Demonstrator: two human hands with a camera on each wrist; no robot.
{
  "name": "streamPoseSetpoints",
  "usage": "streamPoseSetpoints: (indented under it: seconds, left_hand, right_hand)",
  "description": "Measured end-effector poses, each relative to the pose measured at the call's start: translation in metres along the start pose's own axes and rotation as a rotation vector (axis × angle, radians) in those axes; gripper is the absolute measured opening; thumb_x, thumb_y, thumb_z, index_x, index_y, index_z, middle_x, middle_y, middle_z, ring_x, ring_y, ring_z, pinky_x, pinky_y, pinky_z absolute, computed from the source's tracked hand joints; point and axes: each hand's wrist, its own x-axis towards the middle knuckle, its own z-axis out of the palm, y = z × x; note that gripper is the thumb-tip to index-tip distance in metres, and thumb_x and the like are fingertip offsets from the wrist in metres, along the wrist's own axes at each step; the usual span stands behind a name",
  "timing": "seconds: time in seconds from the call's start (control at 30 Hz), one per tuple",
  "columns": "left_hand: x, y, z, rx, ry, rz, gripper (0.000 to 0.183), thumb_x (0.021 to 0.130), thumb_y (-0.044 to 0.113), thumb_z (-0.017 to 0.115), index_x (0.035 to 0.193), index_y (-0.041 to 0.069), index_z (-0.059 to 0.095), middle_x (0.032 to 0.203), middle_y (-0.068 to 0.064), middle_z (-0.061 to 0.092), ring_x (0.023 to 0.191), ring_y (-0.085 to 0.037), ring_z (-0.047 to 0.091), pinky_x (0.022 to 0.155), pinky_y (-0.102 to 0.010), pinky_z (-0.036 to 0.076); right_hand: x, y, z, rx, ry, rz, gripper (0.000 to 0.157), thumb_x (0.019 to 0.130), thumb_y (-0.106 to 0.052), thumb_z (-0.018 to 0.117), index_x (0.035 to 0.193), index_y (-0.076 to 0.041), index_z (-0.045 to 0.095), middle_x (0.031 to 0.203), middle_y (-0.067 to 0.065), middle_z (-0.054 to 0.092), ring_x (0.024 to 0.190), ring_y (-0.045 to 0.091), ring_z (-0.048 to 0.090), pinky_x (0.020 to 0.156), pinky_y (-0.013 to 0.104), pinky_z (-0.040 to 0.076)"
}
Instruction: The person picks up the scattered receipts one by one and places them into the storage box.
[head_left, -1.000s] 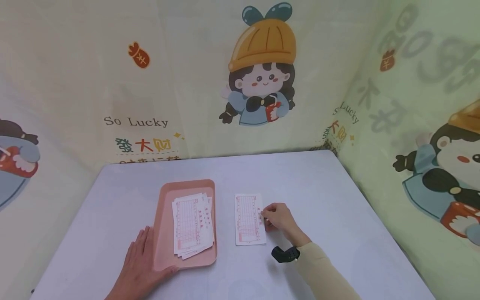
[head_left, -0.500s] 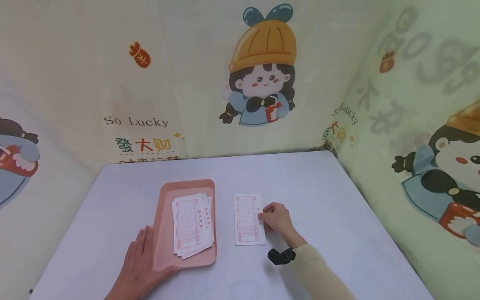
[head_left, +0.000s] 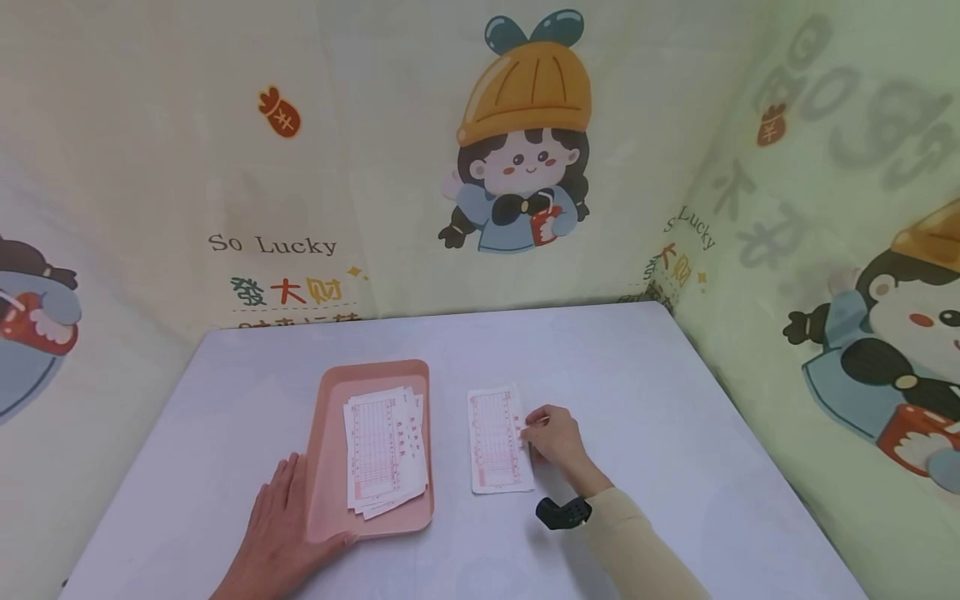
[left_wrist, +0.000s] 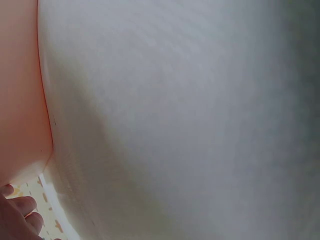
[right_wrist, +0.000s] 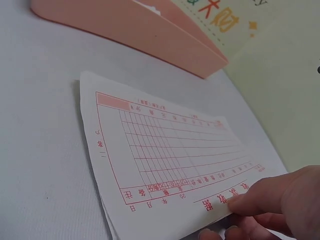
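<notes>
The receipt pad lies on the white counter just to the right of the pink tray and apart from it. Its long axis runs nearly alongside the tray's, from near to far, with a slight tilt. The red heading follows the long edge facing away from the tray, so the print is turned sideways, while the pink-shaded corner sits at the near end on the tray's side. The right hand, on the far side of the pad from the tray, has its grip pinching that headed edge: one digit presses on the print and others curl beneath, probably to lift or separate a sheet. The left hand lies flat along the tray's left side, its grip spread, fingers straight and thumb at the tray's near edge, seemingly to keep the tray from sliding. Inside the tray, toward its right wall, receipt slips overlap in a loose fan, long sides roughly along the tray's length, apparently gathered there so that they stay together.
</notes>
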Motion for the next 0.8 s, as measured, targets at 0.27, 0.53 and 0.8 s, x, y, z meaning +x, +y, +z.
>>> streamPoseSetpoints:
  seconds: [0.27,0.53,0.8]
  left_hand:
    - [0.000,0.001,-0.001,-0.007,-0.006,-0.009,0.135,0.070,0.077,0.069,0.156,-0.004,0.003,0.158,-0.030,0.016,0.143,-0.047,0.015,0.121,-0.048,-0.021]
    - [0.000,0.000,-0.001,0.001,0.005,0.004,0.134,0.070,0.075,0.070,0.156,-0.005,0.004,0.158,-0.030,0.017,0.143,-0.046,0.016,0.121,-0.043,-0.022]
    - [0.002,0.002,-0.004,-0.004,-0.034,-0.023,0.137,0.069,0.078,0.068,0.156,-0.006,0.003,0.157,-0.032,0.016,0.143,-0.048,0.014,0.113,-0.069,0.015]
  right_hand:
    - [0.000,0.003,-0.005,0.027,-0.039,-0.013,0.020,0.088,-0.007,0.065,0.106,0.000,0.065,0.089,0.011,0.065,0.065,0.018,0.057,0.054,0.025,0.050]
    - [-0.002,0.006,-0.009,0.084,-0.071,-0.026,0.021,0.091,-0.006,0.059,0.110,0.000,0.064,0.090,0.011,0.064,0.069,0.019,0.058,0.057,0.026,0.055]
    - [-0.001,0.008,-0.012,0.078,-0.071,-0.034,0.021,0.094,-0.008,0.058,0.113,-0.001,0.064,0.094,0.011,0.065,0.072,0.019,0.061,0.061,0.027,0.055]
